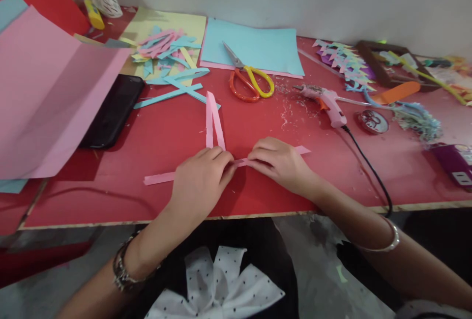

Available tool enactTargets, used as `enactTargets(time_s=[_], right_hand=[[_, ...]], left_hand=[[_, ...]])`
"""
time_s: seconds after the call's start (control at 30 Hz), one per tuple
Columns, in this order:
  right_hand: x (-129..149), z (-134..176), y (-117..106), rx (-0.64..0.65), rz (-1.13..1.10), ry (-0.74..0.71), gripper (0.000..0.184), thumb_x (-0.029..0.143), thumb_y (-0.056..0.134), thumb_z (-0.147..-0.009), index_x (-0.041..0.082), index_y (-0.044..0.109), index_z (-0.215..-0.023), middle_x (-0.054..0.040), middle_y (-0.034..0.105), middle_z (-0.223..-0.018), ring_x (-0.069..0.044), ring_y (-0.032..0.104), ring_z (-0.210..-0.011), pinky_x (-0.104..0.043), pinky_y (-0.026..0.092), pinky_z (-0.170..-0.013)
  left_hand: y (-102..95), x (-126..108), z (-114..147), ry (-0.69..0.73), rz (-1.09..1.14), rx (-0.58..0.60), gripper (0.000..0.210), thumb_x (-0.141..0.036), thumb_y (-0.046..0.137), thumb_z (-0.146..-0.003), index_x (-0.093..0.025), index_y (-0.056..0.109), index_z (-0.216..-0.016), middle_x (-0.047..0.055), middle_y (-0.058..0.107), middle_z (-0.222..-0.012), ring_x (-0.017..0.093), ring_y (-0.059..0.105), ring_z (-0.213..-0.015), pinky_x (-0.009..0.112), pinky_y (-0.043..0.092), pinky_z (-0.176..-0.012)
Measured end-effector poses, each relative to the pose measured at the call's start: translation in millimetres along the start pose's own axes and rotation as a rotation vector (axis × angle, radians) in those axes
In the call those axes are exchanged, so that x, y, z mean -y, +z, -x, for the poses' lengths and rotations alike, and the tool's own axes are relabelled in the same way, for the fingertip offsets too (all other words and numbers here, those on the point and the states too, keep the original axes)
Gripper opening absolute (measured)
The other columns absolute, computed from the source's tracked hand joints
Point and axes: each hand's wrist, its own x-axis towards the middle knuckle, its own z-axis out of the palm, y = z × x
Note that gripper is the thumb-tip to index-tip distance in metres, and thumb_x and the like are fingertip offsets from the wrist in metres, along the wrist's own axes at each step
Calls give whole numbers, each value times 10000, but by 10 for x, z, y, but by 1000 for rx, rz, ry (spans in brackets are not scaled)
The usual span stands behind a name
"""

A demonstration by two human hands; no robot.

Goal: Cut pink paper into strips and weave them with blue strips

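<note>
A narrow pink paper strip (160,178) lies crosswise near the table's front edge. My left hand (201,179) pinches it near the middle, fingers closed. Just to the right, my right hand (278,164) also has its fingertips closed on the strip, leaving a short stretch between the two hands. The strip's pointed right end shows beyond my right hand. A second pink strip, folded into a narrow loop (210,117), stands out beyond my left hand; its lower ends are hidden behind my fingers, so I cannot tell whether they join the crosswise strip.
Scissors (254,83) and a pink glue gun (324,100) with a black cord lie beyond my hands. Cut paper strips (167,53) are piled at the back left. Blue sheets (254,43), a black phone (114,112) and a large pink sheet (55,93) surround the work spot.
</note>
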Motion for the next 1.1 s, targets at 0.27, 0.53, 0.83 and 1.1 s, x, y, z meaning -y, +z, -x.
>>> enactTargets(time_s=[0.27,0.53,0.83,1.1], right_hand=[[-49,-36,-43,65,15,-37,364,348,339,-909,144,592,-746,-38,551,-697,-120,475,-653,-223,344,-596],[-140,-79,-40,93,113,-109,420,375,280,-921,153,560,-700,-21,510,-632,-117,421,-582,-237,286,-558],[-137,-76,-16,101,112,-67,362,338,324,-913,159,533,-677,-11,497,-625,-112,404,-573,-237,254,-547],[-140,-67,-1,84,92,-53,296,291,365,-893,166,523,-677,-13,505,-632,-117,415,-586,-242,260,-560]], left_hand=[[21,13,-12,30,-79,1,213,-305,456,-859,-170,584,-755,23,624,-746,167,563,-678,252,304,-494],[33,48,-19,107,-174,14,222,-258,422,-877,-156,570,-747,41,604,-705,177,555,-644,263,313,-498],[29,114,-23,121,-175,58,199,-270,452,-864,-153,556,-742,30,578,-687,161,546,-607,249,314,-476],[19,273,20,187,-183,7,169,-184,431,-852,-170,533,-718,16,563,-665,146,530,-577,251,345,-491]])
